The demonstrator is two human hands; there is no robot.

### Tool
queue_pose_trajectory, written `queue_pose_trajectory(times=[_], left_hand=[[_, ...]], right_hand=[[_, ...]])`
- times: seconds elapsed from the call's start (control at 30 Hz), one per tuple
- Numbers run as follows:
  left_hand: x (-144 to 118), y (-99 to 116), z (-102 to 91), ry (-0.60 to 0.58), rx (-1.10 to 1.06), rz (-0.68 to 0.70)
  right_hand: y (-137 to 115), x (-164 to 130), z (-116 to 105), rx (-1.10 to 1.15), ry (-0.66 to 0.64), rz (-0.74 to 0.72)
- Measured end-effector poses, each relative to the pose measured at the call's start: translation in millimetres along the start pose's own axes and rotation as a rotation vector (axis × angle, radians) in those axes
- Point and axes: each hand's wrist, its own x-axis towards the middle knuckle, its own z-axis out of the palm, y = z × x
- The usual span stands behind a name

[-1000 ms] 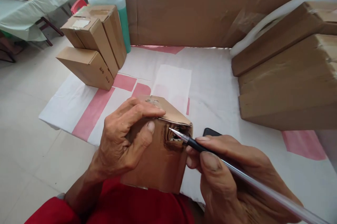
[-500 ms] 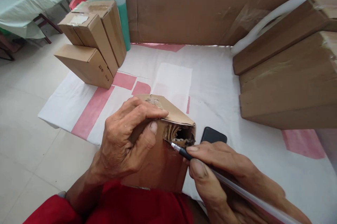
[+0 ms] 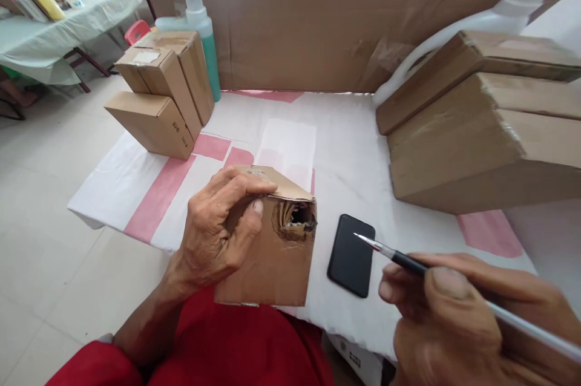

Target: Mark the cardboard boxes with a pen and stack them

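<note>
My left hand grips a small brown cardboard box at the near edge of a white and pink cloth. A ragged hole is torn in the box's upper right corner. My right hand holds a pen with a black grip and clear barrel. Its metal tip points left, above a black phone. The pen is well clear of the box.
Three cardboard boxes lean together at the back left, with a green-liquid bottle behind them. Large cardboard boxes are stacked on the right. A cardboard wall closes the back. A covered table stands far left.
My right hand pulled the pen out of the hole in the box and moved it right, over the phone. My left hand stayed on the box.
</note>
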Motion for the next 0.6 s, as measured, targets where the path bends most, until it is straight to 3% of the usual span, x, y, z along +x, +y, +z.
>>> queue_pose_trajectory(times=[0.07, 0.2, 0.23, 0.33, 0.47, 0.6], left_hand=[[-1.3, -0.4, -0.8, 0.01, 0.002, 0.002], [-7.0, -3.1, -5.1, 0.025, 0.007, -0.011], [-8.9, -3.8, -6.4, 0.028, 0.013, -0.017], [-14.4, -5.4, -9.7, 0.043, 0.035, -0.028], [-18.4, -7.3, -12.2, 0.062, 0.043, -0.013], [-20.2, -9.9, -14.1, 0.074, 0.041, -0.015]], right_hand=[[20.5, 10.3, 2.8, -0.062, 0.003, 0.074], [85.4, 31.9, 22.3, -0.616, -0.626, 0.135], [98.9, 34.1, 28.6, -0.742, -0.716, 0.134], [116.4, 30.0, 43.8, -0.818, -0.769, 0.111], [104.3, 15.3, 49.7, -0.759, -0.77, 0.025], [104.5, 12.1, 44.2, -0.8, -0.726, 0.092]])
